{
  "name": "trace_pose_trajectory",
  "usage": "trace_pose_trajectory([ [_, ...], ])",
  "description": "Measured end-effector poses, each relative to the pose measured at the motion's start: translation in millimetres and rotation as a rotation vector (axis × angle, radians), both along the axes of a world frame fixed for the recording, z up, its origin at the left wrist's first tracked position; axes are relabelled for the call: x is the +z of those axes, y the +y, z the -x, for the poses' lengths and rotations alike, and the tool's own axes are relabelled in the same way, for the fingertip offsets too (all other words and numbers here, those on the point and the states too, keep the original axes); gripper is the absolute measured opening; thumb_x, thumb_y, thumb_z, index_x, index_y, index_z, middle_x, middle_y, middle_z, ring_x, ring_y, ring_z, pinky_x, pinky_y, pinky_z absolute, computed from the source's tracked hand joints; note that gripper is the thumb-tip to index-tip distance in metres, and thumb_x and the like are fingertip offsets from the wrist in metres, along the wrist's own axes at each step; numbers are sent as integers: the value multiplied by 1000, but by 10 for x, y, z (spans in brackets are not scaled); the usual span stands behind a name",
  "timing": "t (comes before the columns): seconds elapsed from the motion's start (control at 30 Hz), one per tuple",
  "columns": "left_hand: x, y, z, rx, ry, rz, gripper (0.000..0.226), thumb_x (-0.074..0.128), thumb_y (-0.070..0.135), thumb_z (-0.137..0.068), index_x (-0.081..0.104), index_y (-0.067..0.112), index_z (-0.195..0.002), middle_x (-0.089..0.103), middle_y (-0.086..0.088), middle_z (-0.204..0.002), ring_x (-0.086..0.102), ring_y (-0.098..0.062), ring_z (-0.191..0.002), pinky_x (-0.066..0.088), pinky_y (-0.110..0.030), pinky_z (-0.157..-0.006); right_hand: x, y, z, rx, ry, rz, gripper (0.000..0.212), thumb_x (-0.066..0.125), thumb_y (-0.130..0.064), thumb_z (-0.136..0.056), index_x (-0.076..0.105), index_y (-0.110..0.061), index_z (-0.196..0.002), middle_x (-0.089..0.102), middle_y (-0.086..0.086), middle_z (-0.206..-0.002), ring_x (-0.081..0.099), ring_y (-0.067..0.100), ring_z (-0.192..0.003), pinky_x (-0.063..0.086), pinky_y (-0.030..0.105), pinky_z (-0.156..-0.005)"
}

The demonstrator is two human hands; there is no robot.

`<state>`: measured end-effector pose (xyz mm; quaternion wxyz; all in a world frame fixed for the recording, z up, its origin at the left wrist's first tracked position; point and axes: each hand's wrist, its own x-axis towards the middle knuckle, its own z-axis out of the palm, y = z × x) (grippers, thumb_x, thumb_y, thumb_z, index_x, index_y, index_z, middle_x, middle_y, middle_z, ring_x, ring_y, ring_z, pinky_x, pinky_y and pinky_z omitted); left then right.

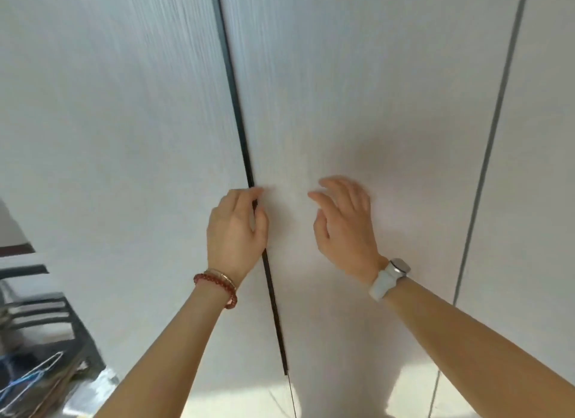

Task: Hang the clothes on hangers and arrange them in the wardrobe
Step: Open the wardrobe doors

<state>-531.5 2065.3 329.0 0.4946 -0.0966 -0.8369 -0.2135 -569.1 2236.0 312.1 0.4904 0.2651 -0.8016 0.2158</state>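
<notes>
Two pale wardrobe doors fill the view, a left door (124, 137) and a middle door (357, 106), parted by a narrow dark gap (236, 106). My left hand (235, 231), with a red bead bracelet on the wrist, has its fingertips curled into that gap, on the middle door's left edge. My right hand (345, 221), with a white watch on the wrist, hovers close to the middle door with fingers spread and holds nothing. No clothes are visible. Wire hangers (28, 383) lie at the bottom left.
A third door panel (535, 168) stands to the right behind a thin grey seam. At the lower left is a dark slatted rack or chair (62, 327) with blurred items on it. Pale floor (342, 399) shows at the bottom.
</notes>
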Motion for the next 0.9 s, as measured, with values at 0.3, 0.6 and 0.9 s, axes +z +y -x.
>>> trace_pose_trajectory([
  [0.3,798,-96,211,186,-51,-60,20,48,32,-91,55,14,-98,62,3,-84,55,-20,-76,36,-31,-70,923,-335,377,-336,-58,-344,72,36,-50,-91,-7,-29,-145,-22,6,-151,-13,34,-140,-5,67,-104],
  [0.6,740,-55,285,276,-207,-51,26,42,28,-92,42,15,-69,45,3,-62,42,-18,-70,26,-30,-67,1056,-182,264,-320,-246,-499,79,45,-36,-92,-16,-33,-142,-36,-1,-146,-24,28,-138,5,61,-108],
  [0.9,587,-149,-577,53,-52,-147,25,56,20,-87,46,14,-65,50,4,-59,45,-16,-67,32,-30,-67,373,-378,-546,390,-529,-31,39,42,-35,-95,46,-20,-130,51,-5,-128,42,11,-121,28,15,-95],
])
